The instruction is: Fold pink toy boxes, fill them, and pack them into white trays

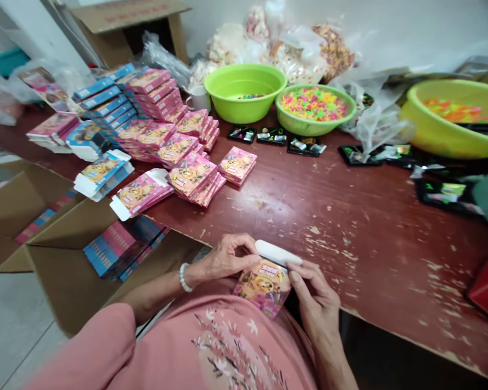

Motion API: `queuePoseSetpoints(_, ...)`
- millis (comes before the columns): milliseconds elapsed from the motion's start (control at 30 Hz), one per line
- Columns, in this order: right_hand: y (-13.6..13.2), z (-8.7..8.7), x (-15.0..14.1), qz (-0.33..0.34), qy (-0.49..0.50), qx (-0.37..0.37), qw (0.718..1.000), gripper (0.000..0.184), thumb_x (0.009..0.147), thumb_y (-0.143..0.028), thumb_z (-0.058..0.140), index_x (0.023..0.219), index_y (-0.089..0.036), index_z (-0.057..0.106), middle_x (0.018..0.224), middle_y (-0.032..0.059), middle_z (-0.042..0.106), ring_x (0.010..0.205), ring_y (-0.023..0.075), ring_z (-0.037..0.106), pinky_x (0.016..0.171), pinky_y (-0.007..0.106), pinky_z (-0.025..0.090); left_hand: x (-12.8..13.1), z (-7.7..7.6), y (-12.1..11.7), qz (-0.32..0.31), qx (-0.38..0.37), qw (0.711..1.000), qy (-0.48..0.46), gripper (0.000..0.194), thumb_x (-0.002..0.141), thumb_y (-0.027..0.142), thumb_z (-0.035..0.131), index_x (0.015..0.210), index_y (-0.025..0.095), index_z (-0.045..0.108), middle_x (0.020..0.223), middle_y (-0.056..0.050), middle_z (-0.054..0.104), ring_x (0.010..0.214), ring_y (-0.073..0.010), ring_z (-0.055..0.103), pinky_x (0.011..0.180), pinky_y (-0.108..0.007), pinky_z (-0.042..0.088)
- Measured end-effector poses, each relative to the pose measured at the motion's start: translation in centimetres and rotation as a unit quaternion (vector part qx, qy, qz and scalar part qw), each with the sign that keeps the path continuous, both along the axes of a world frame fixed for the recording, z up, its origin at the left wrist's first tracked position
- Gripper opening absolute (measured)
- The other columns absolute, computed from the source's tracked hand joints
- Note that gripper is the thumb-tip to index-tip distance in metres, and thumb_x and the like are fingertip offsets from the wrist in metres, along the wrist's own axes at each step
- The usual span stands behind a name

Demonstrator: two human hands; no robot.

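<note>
A small pink and yellow printed box (264, 284) is held in front of my body, just off the table's near edge. Its white end flap (277, 251) stands up, away from me. My left hand (231, 253), with a white bead bracelet on the wrist, pinches the box at its upper left corner. On the opposite corner, by the flap, the thumb and fingers of my right hand (315, 292) close on the card. A dark strip shows at the mouth of the box; what it is I cannot tell.
Stacks of pink boxes (193, 176) and blue boxes (100, 100) stand left on the red table (268, 206). Below is a carton (57, 281) of packed boxes. Behind are a green basin (244, 81), a basket of colourful pieces (315, 108), black trays (305, 145) and a yellow-green basin (459, 119).
</note>
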State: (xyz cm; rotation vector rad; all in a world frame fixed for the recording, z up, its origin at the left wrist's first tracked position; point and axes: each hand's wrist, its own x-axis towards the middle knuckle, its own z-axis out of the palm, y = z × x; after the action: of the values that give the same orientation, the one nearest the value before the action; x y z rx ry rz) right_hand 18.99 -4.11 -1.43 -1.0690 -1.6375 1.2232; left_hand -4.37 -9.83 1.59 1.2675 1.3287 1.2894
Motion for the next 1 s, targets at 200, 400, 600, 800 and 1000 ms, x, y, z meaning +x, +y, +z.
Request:
queuePoseSetpoints(200, 0.2, 0.3, -0.1, -0.021, 0.043, 0.031, 0.998, 0.028, 0.090, -0.034, 0.077, 0.118, -0.036, 0.074, 0.097, 0.0039, 0.074, 0.085, 0.0227, 0.071, 0.074, 0.037, 0.059, 1.0, -0.9, -0.1, 0.053, -0.006, 0.998, -0.019, 0.025, 0.083, 0.029, 0.080, 0.103, 0.018, 0.068, 0.088, -0.004, 0.074, 0.072, -0.0127, 0.066, 0.065, -0.023, 0.049)
queuePoseSetpoints(400, 2.0, 1.5, 1.5, 0.117, -0.054, 0.090, 0.988, 0.007, 0.094, -0.034, 0.072, 0.095, -0.030, 0.079, 0.093, 0.0050, 0.071, 0.085, 0.0219, 0.070, 0.076, 0.035, 0.058, 0.1, -0.1, -0.2, -0.032, 0.092, 0.992, 0.085, 0.019, 0.094, 0.034, 0.074, 0.099, 0.015, 0.076, 0.097, -0.010, 0.078, 0.089, -0.0177, 0.072, 0.082, -0.029, 0.055)
queuePoseSetpoints(600, 3.2, 2.9, 0.5, 0.139, -0.060, -0.022, 0.988, 0.016, 0.083, -0.038, 0.083, 0.080, -0.023, 0.078, 0.077, 0.0031, 0.067, 0.070, 0.0184, 0.065, 0.064, 0.029, 0.053, -0.3, 1.0, 0.4, -0.046, 0.036, 0.996, 0.072, 0.018, 0.091, 0.032, 0.077, 0.093, 0.014, 0.078, 0.091, -0.007, 0.077, 0.082, -0.0146, 0.070, 0.077, -0.026, 0.053)
queuePoseSetpoints(800, 4.4, 3.3, 0.1, 0.137, -0.043, -0.128, 0.981, 0.024, 0.076, -0.043, 0.087, 0.072, -0.022, 0.078, 0.069, 0.0018, 0.067, 0.064, 0.0159, 0.062, 0.061, 0.026, 0.050, -0.8, 1.8, 1.5, -0.057, -0.057, 0.997, 0.020, 0.022, 0.089, 0.036, 0.077, 0.092, 0.014, 0.078, 0.089, -0.005, 0.078, 0.078, -0.0129, 0.069, 0.072, -0.023, 0.051)
queuePoseSetpoints(1000, 3.5, 2.3, -0.1, 0.130, -0.019, -0.098, 0.987, 0.022, 0.081, -0.040, 0.085, 0.070, -0.023, 0.077, 0.076, 0.0031, 0.070, 0.071, 0.0174, 0.064, 0.067, 0.028, 0.051, -0.8, 0.7, 2.5, -0.061, -0.089, 0.994, 0.016, 0.019, 0.082, 0.030, 0.079, 0.077, 0.012, 0.075, 0.075, -0.003, 0.074, 0.066, -0.0100, 0.061, 0.062, -0.021, 0.046)
